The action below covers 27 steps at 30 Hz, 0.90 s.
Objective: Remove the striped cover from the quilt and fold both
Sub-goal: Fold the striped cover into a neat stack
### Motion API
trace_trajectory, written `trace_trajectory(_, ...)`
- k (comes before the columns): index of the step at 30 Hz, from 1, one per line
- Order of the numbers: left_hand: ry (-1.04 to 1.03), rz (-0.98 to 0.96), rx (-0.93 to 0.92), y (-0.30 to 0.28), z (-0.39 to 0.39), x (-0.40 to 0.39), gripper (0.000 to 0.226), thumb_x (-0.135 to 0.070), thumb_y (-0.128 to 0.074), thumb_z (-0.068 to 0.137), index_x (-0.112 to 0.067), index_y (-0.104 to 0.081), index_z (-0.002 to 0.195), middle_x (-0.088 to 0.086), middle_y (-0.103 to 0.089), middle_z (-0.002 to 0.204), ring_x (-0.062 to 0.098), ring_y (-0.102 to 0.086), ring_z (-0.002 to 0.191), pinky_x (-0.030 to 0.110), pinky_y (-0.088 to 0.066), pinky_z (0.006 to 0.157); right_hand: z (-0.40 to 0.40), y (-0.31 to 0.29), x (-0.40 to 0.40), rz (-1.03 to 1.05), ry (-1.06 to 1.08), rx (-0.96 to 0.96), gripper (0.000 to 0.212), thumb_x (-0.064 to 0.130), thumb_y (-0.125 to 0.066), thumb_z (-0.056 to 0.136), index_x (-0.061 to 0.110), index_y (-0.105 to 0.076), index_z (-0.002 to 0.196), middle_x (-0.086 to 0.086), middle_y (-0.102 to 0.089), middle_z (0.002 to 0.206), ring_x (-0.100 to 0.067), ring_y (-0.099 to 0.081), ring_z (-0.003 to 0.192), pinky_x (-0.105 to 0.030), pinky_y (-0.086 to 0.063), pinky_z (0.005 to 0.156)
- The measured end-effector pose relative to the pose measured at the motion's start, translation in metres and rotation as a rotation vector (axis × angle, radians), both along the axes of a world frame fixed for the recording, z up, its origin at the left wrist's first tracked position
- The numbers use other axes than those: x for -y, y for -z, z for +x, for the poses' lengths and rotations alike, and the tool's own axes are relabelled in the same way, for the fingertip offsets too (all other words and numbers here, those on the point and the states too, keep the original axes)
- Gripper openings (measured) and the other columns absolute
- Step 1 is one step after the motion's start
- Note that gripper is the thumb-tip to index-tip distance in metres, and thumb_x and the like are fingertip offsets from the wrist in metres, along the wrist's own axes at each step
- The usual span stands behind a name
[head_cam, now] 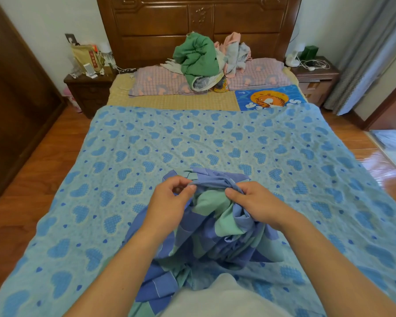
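Above the heart-print quilt (215, 138), left hand (169, 202) and right hand (254, 202) both pinching bunched striped cover (215, 225)

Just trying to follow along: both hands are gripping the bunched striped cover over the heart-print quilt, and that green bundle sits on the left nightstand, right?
Not quite. The green bundle lies on the pillows at the head of the bed, not on the nightstand; the head view shows it. The rest holds: the left hand and right hand grip the bunched striped cover over the heart-print quilt.
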<state>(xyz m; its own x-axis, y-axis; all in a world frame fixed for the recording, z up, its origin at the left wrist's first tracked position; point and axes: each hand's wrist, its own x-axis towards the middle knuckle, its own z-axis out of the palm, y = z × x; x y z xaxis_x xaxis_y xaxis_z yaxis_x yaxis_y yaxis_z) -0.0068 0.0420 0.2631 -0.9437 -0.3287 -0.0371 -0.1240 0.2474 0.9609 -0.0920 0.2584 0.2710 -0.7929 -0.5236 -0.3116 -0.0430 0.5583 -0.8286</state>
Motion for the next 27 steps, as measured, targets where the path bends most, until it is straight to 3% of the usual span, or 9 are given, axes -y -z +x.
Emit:
trace_trajectory(5, -0.003, -0.307, -0.158, -0.05, -0.004, -0.005, 0.013, -0.019, -0.057, 0.099, -0.02, -0.062, 0.088, -0.006, -0.062, 0.087, 0.014, -0.058, 0.083, 0.026, -0.046, 0.073, -0.009, 0.013, 0.0, 0.169, -0.09, -0.119, 0.04, 0.048, -0.06, 0.091, 0.023, -0.051, 0.062, 0.006, -0.052, 0.054, -0.004, -0.044, 0.049, -0.028, -0.037, 0.057)
trace_trajectory(10, -0.169, -0.42, -0.343, -0.095, -0.013, 0.005, 0.013, -0.026, -0.048, 0.102, -0.027, -0.054, 0.091, -0.016, -0.056, 0.081, -0.001, -0.052, 0.074, 0.011, -0.037, 0.062, -0.019, 0.009, -0.018, -0.009, -0.184, -0.072, 0.031, 0.071, -0.058, 0.079, 0.043, -0.06, 0.066, 0.016, -0.053, 0.062, -0.002, -0.044, 0.055, -0.022, -0.036, 0.062)
trace_trajectory(14, -0.352, -0.479, -0.201, -0.079, -0.001, 0.046, 0.015, -0.017, -0.058, 0.099, -0.015, -0.06, 0.084, -0.011, -0.054, 0.07, -0.002, -0.047, 0.064, 0.016, -0.037, 0.062, -0.046, 0.01, -0.051, -0.149, -0.033, -0.084, 0.007, 0.057, -0.069, 0.077, 0.055, -0.069, 0.084, 0.027, -0.065, 0.081, 0.014, -0.059, 0.074, -0.008, -0.041, 0.067)
trace_trajectory(16, -0.535, -0.364, -0.144, -0.055, 0.021, 0.059, 0.013, -0.018, -0.059, 0.098, -0.014, -0.064, 0.086, -0.002, -0.057, 0.074, 0.007, -0.05, 0.069, 0.027, -0.041, 0.067, -0.059, 0.025, -0.066, -0.063, -0.076, -0.151, 0.018, 0.05, -0.077, 0.076, 0.051, -0.07, 0.092, 0.02, -0.06, 0.074, 0.01, -0.058, 0.068, -0.013, -0.04, 0.068)
trace_trajectory(18, -0.805, -0.213, -0.116, -0.028, 0.052, 0.066, 0.011, -0.023, -0.058, 0.097, -0.022, -0.066, 0.089, -0.005, -0.058, 0.075, 0.011, -0.052, 0.072, 0.028, -0.042, 0.065, -0.064, 0.049, -0.076, 0.116, -0.207, -0.231, 0.033, 0.05, -0.08, 0.072, 0.047, -0.068, 0.102, 0.026, -0.06, 0.086, 0.011, -0.059, 0.082, -0.02, -0.042, 0.076)
trace_trajectory(20, -1.067, 0.003, -0.069, -0.003, 0.089, 0.072, 0.013, -0.022, -0.054, 0.098, -0.024, -0.062, 0.089, -0.007, -0.054, 0.069, 0.011, -0.05, 0.062, 0.027, -0.044, 0.061, -0.056, 0.08, -0.085, 0.323, -0.409, -0.289, 0.044, 0.052, -0.079, 0.072, 0.04, -0.066, 0.112, 0.019, -0.062, 0.102, -0.004, -0.061, 0.099, -0.025, -0.043, 0.079)
trace_trajectory(23, -1.272, 0.422, 0.103, 0.037, 0.147, 0.076, 0.026, -0.002, -0.036, 0.095, -0.017, -0.051, 0.079, -0.002, -0.048, 0.052, 0.009, -0.045, 0.042, 0.022, -0.047, 0.048, -0.025, 0.139, -0.117, 0.683, -0.672, -0.285, 0.02, 0.045, -0.068, 0.08, 0.031, -0.056, 0.088, 0.003, -0.066, 0.102, -0.019, -0.062, 0.1, -0.03, -0.046, 0.074)
trace_trajectory(25, -1.341, 0.444, 0.263, 0.061, 0.188, 0.07, 0.032, 0.013, -0.032, 0.09, -0.009, -0.044, 0.07, 0.007, -0.051, 0.049, 0.01, -0.05, 0.034, 0.02, -0.048, 0.038, 0.001, 0.181, -0.16, 0.933, -0.756, -0.204, 0.005, 0.029, -0.055, 0.09, 0.031, -0.059, 0.091, 0.001, -0.069, 0.111, -0.02, -0.063, 0.109, -0.029, -0.05, 0.085)
trace_trajectory(27, -1.393, 0.395, 0.402, 0.086, 0.229, 0.065, 0.029, 0.015, -0.035, 0.089, -0.004, -0.046, 0.071, 0.011, -0.055, 0.045, 0.009, -0.052, 0.029, 0.019, -0.047, 0.034, 0.029, 0.21, -0.21, 1.066, -0.711, -0.096, 0.022, 0.021, -0.047, 0.095, 0.019, -0.066, 0.105, -0.001, -0.069, 0.114, -0.021, -0.062, 0.116, -0.029, -0.05, 0.091)
